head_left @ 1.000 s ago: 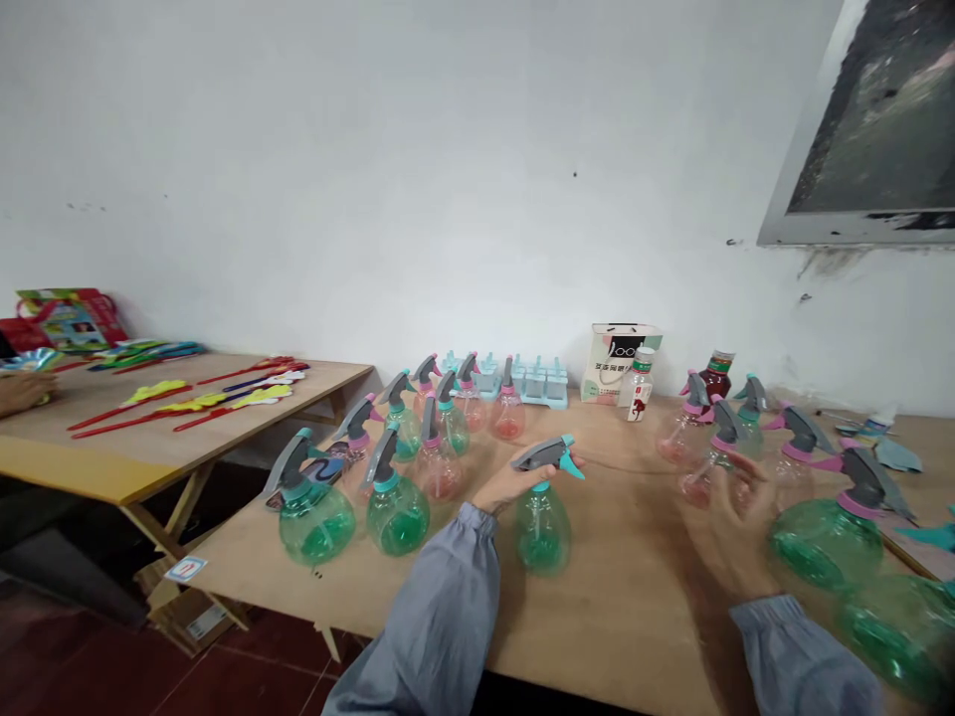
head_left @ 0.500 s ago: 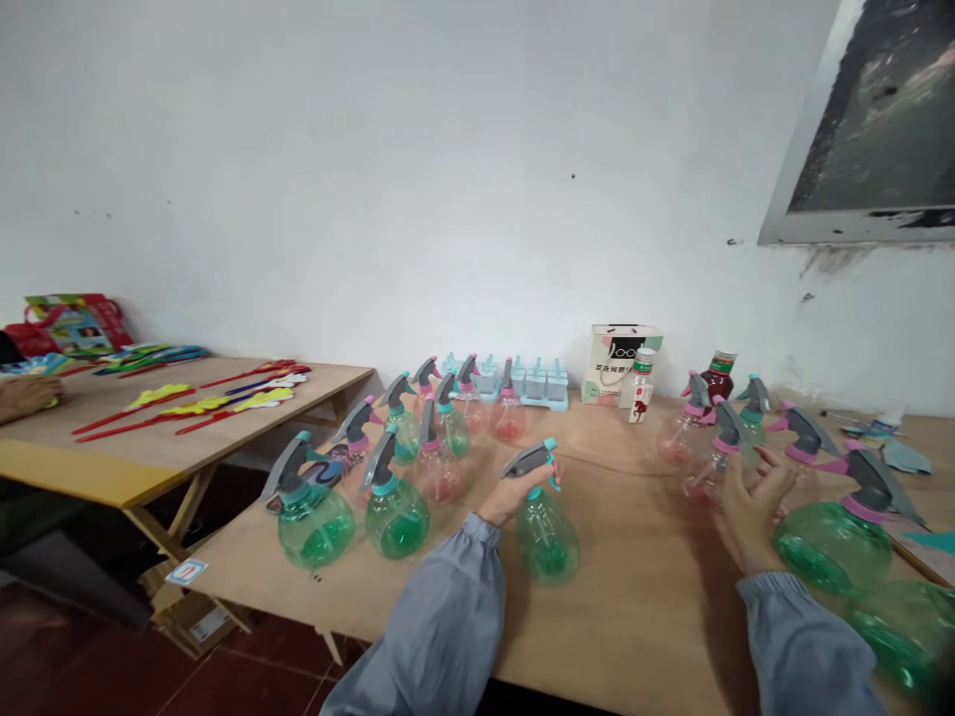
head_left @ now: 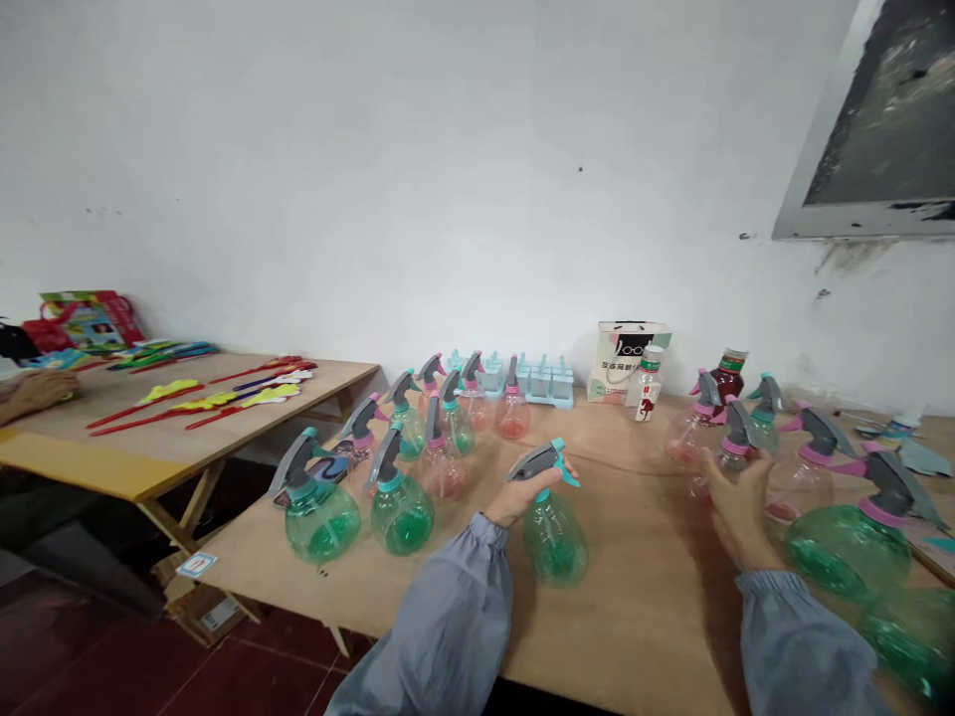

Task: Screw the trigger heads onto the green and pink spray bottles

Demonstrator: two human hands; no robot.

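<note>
My left hand (head_left: 520, 494) is wrapped round the grey and turquoise head of a green spray bottle (head_left: 556, 542), which stands upright or nearly so at the middle of the table. On the right, my right hand (head_left: 738, 505) has its thumb and fingers around the neck of a pink spray bottle (head_left: 740, 428); the hand hides most of that bottle's body. Just right of this hand are another pink spray bottle (head_left: 802, 485) and a green spray bottle with a pink collar (head_left: 851, 547). Several green and pink spray bottles (head_left: 403, 517) stand left of my left hand.
Light blue ice-pop moulds (head_left: 548, 383), a paper bag (head_left: 623, 368), a white bottle (head_left: 648, 388) and a dark red bottle (head_left: 729, 378) line the wall. A second table (head_left: 111, 462) at left bears hand-shaped clappers (head_left: 216, 401) and another person's hand (head_left: 49, 390).
My right hand has closed from spread fingers to a hold round the pink spray bottle's neck. My left hand keeps its hold. The view has shifted slightly.
</note>
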